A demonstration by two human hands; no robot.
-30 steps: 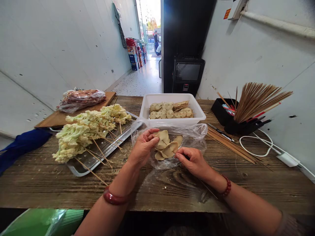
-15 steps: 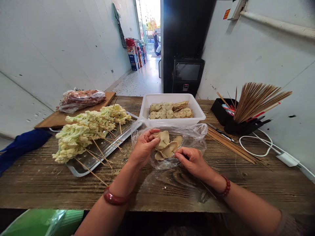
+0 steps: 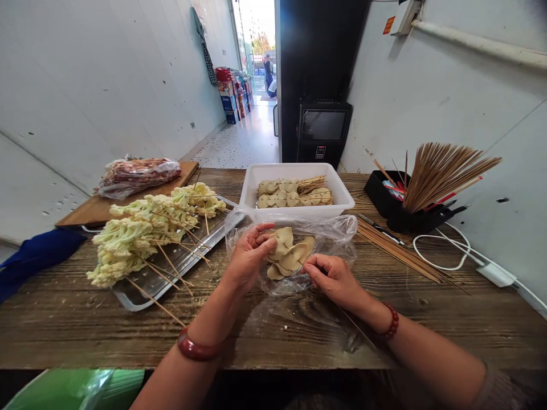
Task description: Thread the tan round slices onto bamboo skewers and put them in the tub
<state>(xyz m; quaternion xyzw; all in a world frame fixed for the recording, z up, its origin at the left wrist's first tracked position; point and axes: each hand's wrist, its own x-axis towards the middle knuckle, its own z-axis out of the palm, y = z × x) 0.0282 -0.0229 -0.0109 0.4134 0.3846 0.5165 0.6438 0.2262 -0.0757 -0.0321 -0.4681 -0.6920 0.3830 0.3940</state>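
Note:
My left hand (image 3: pixel 250 250) is closed in a pinch on a thin pale beige round slice (image 3: pixel 283 239). Between the thumb and fingers of my right hand (image 3: pixel 333 278) is a thin skewer (image 3: pixel 355 323), whose rear end sticks out below the palm. The skewer's tip is too small to make out near the slices. Several more beige slices (image 3: pixel 291 262) lie loose between my hands on an opened clear plastic bag (image 3: pixel 335 228). Just behind the bag stands a white plastic tub (image 3: pixel 297 213) with skewered slices (image 3: pixel 282 196) inside.
At left, skewered cauliflower (image 3: pixel 128 239) rests on a metal tray (image 3: pixel 141 303). Behind it, bagged meat (image 3: pixel 139 176) lies on a wooden board (image 3: pixel 179 177). Loose bamboo skewers (image 3: pixel 397 250), a black holder (image 3: pixel 378 191) of upright skewers (image 3: pixel 444 171) and a white cable (image 3: pixel 464 259) are at right.
The whole view has shifted slightly. My hands keep nearly the same pose over the slices, the left pinching a slice and the right gripping the skewer.

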